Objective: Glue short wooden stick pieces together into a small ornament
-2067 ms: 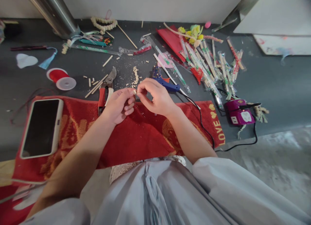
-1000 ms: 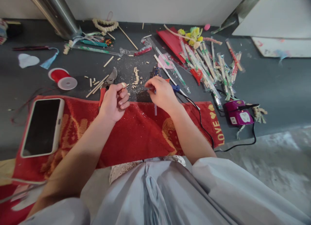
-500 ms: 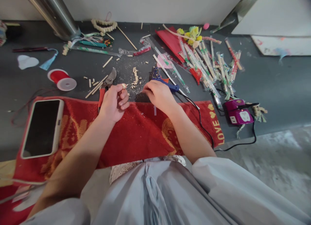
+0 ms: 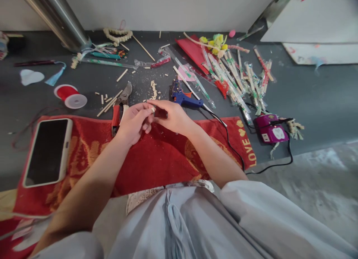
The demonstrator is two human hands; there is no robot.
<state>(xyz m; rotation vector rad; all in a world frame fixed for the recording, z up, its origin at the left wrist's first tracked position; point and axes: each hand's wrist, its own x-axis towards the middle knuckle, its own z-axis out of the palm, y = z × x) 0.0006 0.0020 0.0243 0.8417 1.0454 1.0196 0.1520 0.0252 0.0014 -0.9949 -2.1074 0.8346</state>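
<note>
From the head view: pinching a small pale bit (image 4: pixel 152 110) between thumb and forefinger of the left hand (image 4: pixel 131 121), with the other fingers curled loosely; reaching across from the other side with the right hand (image 4: pixel 175 117), with thumb and forefinger spread apart about the left fingertips; hard to tell whether touching the bit there too; holding both hands over the far edge of the red towel (image 4: pixel 156 162), with the bit between them; in sight just beyond the fingers, on the dark table (image 4: pixel 307 102), a row of similar bits (image 4: pixel 153 90); just beside the left hand, pruners (image 4: pixel 125 95), with the white handle partly hidden; near these, cut sticks (image 4: pixel 111 103) and a red spool (image 4: pixel 69 95); just beyond the right hand, a blue glue gun (image 4: pixel 190 101); farther right, a heap of wrapped sticks (image 4: pixel 232 78), near a red envelope (image 4: pixel 191 50), and a purple socket block (image 4: pixel 268 129); on the towel's left end, a phone (image 4: pixel 46 152), face up and dark-screened; at the back, a knobbly pale ring (image 4: pixel 119 39).
</note>
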